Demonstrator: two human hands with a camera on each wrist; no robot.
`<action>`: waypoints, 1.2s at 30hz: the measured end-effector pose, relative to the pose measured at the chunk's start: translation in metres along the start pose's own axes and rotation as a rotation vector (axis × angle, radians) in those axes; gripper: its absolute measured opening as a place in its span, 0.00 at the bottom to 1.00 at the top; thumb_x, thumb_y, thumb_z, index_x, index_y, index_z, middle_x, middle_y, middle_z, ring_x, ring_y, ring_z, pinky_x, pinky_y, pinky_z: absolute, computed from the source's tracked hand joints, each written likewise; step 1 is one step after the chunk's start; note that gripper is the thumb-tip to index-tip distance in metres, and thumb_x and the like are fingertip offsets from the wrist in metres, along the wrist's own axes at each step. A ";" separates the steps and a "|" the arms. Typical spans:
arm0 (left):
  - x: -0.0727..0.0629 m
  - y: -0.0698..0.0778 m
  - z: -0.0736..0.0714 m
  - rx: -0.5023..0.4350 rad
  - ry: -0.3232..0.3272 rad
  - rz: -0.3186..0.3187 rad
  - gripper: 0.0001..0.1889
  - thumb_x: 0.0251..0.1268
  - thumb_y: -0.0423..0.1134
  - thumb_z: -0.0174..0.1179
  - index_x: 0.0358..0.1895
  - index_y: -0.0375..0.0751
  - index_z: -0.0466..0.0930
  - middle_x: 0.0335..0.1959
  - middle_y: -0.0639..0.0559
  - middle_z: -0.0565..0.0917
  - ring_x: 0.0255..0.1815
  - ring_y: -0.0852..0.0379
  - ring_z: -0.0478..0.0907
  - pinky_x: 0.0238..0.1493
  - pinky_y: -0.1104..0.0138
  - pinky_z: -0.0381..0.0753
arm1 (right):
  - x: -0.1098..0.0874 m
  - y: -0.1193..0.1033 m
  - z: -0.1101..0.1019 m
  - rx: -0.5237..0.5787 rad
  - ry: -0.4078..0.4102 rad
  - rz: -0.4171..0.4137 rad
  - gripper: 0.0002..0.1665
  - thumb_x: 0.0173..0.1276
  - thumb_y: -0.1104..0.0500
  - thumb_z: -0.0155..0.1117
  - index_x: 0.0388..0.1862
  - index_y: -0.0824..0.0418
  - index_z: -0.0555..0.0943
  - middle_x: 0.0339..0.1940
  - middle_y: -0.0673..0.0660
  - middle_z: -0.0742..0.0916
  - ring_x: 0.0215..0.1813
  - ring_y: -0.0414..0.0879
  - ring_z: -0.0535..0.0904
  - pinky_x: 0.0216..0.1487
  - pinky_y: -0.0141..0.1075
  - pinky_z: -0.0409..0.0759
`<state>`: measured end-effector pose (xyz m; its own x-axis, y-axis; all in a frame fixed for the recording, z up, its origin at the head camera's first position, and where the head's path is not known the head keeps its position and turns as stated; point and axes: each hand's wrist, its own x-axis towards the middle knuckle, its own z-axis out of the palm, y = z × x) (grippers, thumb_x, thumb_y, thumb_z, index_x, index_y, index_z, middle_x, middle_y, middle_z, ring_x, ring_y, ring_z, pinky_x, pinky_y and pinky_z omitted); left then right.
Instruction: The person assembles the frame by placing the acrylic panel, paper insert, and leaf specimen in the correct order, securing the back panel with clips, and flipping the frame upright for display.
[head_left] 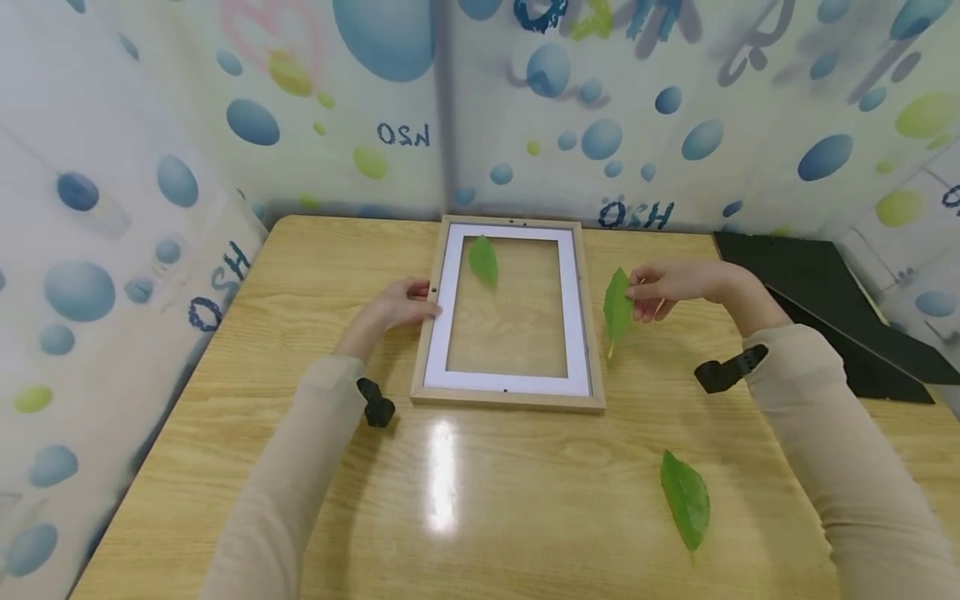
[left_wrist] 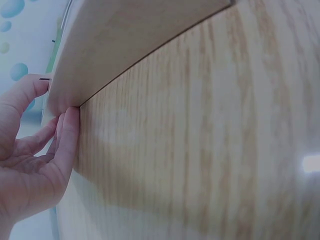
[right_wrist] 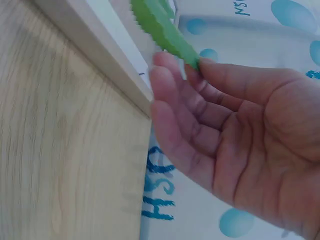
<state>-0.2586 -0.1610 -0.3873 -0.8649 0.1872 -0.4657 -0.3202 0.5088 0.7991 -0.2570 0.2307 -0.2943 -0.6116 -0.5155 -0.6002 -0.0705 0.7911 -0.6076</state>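
Left hand [head_left: 397,304]: I am gripping the wooden picture frame [head_left: 506,400] at its 9 o'clock, my thumb and fingers closing on the outer rail.
Picture frame: it is lying on the desk [head_left: 525,517], its far end sitting near the patterned wall [head_left: 480,187] at 12 o'clock; a white mat [head_left: 525,383] is bordering its opening.
Leaf in the opening [head_left: 483,260]: it is lying at the frame's 11 o'clock, its stem pointing towards 5.
Held leaf [head_left: 617,308]: it is hanging just beside the frame, at its 3 o'clock, its stem pointing down to between 6 and 7.
Right hand [head_left: 663,287]: I am pinching this leaf between thumb and forefinger, my other fingers curling loosely.
Loose leaf [head_left: 686,502]: it is resting on the desk between the frame's 4 and 5 o'clock, well apart from it.
Black panels [head_left: 802,267]: they are lying beyond my right wrist, about the frame's 3 o'clock.
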 end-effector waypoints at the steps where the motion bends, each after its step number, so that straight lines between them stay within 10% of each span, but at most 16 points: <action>1: 0.000 0.000 0.000 0.001 0.000 0.000 0.37 0.59 0.34 0.58 0.70 0.36 0.49 0.67 0.39 0.61 0.64 0.46 0.63 0.64 0.59 0.68 | 0.004 -0.001 0.000 0.007 0.017 -0.009 0.15 0.74 0.56 0.41 0.40 0.68 0.70 0.35 0.58 0.82 0.38 0.48 0.79 0.46 0.40 0.80; 36: -0.004 -0.004 0.001 0.028 0.029 0.004 0.36 0.59 0.36 0.59 0.69 0.36 0.53 0.64 0.40 0.64 0.62 0.47 0.65 0.61 0.60 0.70 | 0.127 -0.034 -0.011 0.076 0.069 -0.055 0.15 0.75 0.58 0.39 0.42 0.68 0.70 0.36 0.54 0.80 0.35 0.40 0.75 0.37 0.31 0.75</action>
<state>-0.2533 -0.1630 -0.3889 -0.8771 0.1649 -0.4511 -0.3063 0.5313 0.7899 -0.3411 0.1418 -0.3440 -0.6612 -0.5314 -0.5295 -0.0473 0.7340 -0.6776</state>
